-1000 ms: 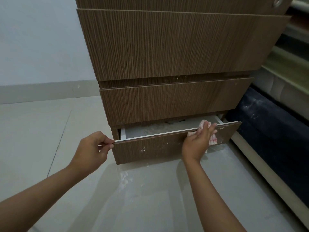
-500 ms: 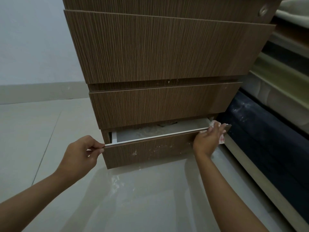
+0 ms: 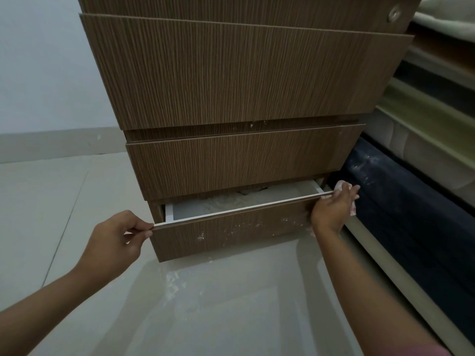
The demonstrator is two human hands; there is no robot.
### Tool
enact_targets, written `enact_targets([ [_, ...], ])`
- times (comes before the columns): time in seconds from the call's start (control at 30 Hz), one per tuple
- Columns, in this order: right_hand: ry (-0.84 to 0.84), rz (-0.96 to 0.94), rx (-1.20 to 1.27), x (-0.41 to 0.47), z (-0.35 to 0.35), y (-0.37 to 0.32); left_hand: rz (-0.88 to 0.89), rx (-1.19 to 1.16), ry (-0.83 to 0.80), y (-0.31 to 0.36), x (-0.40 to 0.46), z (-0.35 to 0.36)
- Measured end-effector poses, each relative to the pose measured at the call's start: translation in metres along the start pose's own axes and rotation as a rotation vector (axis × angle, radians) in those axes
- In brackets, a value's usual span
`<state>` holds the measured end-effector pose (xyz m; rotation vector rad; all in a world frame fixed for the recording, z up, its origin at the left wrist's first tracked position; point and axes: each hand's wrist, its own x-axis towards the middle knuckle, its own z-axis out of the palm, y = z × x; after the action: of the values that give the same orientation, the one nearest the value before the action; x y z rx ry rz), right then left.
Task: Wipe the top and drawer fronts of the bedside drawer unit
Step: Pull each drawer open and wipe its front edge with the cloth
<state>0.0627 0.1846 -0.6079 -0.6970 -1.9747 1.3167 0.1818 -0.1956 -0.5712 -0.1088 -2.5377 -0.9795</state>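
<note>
The drawer unit stands at twelve o'clock, bottom drawer pulled ajar. Left hand pinches the drawer's nine o'clock corner; right hand presses a cloth against its three o'clock end.

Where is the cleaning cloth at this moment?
In the head view, the cloth is low on the right, under the right hand at the right end of the open bottom drawer's top edge, beside the dark bed base.

Drawer unit: matt wood-grain laminate, white-specked btm front. Floor: glossy smooth tile. Cloth: soft white/red fabric.
</note>
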Motion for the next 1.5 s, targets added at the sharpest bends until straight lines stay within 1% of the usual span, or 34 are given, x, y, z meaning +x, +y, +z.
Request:
enact_targets([
  [0.13, 0.098, 0.097, 0.144, -0.007, 0.004, 0.002, 0.001, 0.005, 0.001, -0.001, 0.0, 0.001],
  [0.23, 0.063, 0.024, 0.181, -0.025, 0.015, 0.004, 0.006, 0.01, -0.003, -0.001, 0.0, 0.002],
  [0.3, 0.058, 0.031, 0.2, -0.031, 0.024, 0.005, 0.002, 0.002, -0.005, -0.001, 0.0, 0.001],
  [0.43, 0.093, 0.151, 0.245, -0.032, 0.034, 0.008, -0.022, 0.01, 0.005, 0.004, -0.001, 0.001],
  [0.57, 0.098, 0.384, 0.312, -0.033, 0.036, 0.013, -0.025, 0.016, 0.015, 0.008, -0.001, 0.001],
  [0.77, 0.078, 0.598, 0.26, -0.031, 0.032, 0.02, -0.002, 0.028, 0.006, 0.005, 0.001, 0.001],
  [0.83, 0.096, 0.631, 0.271, -0.03, 0.029, 0.016, 0.0, 0.023, 0.008, 0.004, 0.001, 0.002],
  [0.93, 0.118, 0.588, 0.311, -0.033, 0.031, 0.001, 0.006, 0.026, 0.005, 0.004, 0.001, 0.001],
  [1.07, 0.131, 0.362, 0.354, -0.039, 0.04, -0.005, -0.003, 0.028, -0.001, 0.001, 0.001, 0.001],
  [1.1, 0.14, 0.331, 0.349, -0.037, 0.041, -0.003, -0.006, 0.027, -0.004, 0.001, 0.001, 0.002],
  [1.23, 0.14, 0.252, 0.294, -0.026, 0.036, 0.006, -0.006, 0.043, -0.016, 0.0, 0.001, 0.001],
  [1.43, 0.137, 0.136, 0.281, -0.018, 0.033, 0.014, -0.012, 0.017, -0.013, -0.002, 0.002, 0.002],
  [1.5, 0.139, 0.135, 0.274, -0.016, 0.033, 0.015, -0.017, 0.009, -0.008, -0.003, 0.002, 0.002],
])
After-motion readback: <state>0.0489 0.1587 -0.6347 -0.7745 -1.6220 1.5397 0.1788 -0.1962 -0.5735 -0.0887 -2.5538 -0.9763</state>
